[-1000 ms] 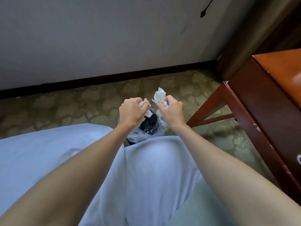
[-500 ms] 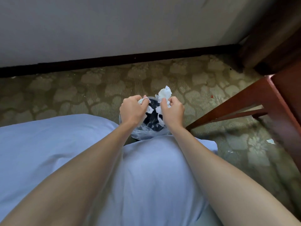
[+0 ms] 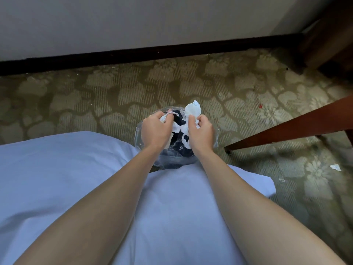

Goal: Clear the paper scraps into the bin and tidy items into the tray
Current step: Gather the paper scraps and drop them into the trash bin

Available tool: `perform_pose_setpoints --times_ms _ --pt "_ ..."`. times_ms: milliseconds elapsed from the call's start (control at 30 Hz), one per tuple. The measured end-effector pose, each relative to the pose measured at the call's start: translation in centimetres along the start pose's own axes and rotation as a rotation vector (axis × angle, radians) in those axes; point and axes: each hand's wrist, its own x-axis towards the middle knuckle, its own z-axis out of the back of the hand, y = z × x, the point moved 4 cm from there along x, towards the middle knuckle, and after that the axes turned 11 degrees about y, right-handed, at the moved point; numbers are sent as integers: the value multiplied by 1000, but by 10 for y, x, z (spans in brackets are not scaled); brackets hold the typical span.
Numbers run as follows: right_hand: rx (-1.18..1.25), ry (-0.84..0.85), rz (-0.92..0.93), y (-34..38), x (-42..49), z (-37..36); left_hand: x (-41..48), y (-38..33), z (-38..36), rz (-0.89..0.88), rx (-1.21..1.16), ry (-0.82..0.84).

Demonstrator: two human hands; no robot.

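Observation:
A small dark bin (image 3: pixel 172 156) lined with a clear plastic bag stands on the carpet just past my knees. Both hands are right above its mouth. My left hand (image 3: pixel 155 131) is closed on a small crumpled white paper scrap (image 3: pixel 165 117). My right hand (image 3: pixel 200 133) grips a larger torn white paper (image 3: pixel 193 109) that sticks up above the fingers. Torn white pieces (image 3: pixel 181 129) show between my hands, over the dark inside of the bin. No tray is in view.
A dark red wooden table leg and rail (image 3: pixel 290 125) slant in from the right. Two small white scraps (image 3: pixel 335 167) lie on the patterned carpet under it, plus a red speck (image 3: pixel 260 106). A pale wall with black skirting (image 3: pixel 133 54) runs behind. My lap wears light blue cloth (image 3: pixel 76 178).
My view has tilted down and left, so the tabletop has slid out of sight. My hands have drawn slightly apart over the bin, still gripping the paper.

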Motion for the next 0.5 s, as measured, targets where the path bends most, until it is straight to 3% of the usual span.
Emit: perform_pose_setpoints --times_ms 500 --pt "111 126 -112 -27 29 -29 24 31 -31 97 -63 33"
